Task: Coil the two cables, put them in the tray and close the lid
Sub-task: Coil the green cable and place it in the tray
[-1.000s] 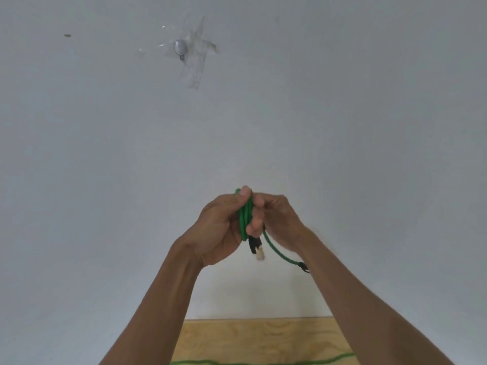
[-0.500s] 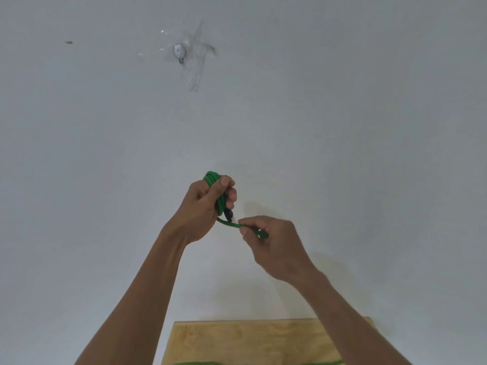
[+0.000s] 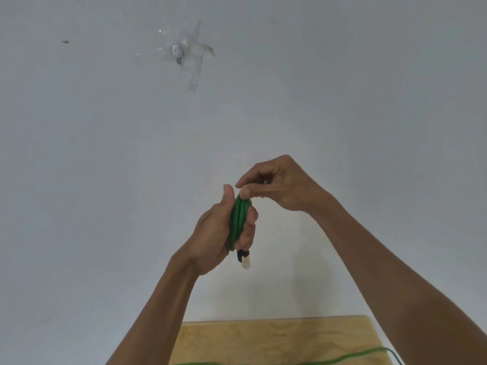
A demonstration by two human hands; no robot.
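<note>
Cable (image 3: pixel 239 222): light, limp, springy; loops want a grip across the bundle
Left hand (image 3: pixel 221 233): fingers wrapped round coil
Right hand (image 3: pixel 282 185): fingertips pinched at coil top

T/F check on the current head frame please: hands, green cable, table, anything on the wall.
1. The left hand grips a bundle of green cable loops. True.
2. The right hand rests flat on the wooden table. False: it is raised, fingertips at the top of the bundle.
3. A connector with a pale tip hangs below the left hand. True.
4. The tray sits on the table with its lid open. False: no tray or lid is in view.
5. More green cable lies across the table's near edge. True.
6. The wall is bare. False: a small round metal piece is taped to it.
</note>
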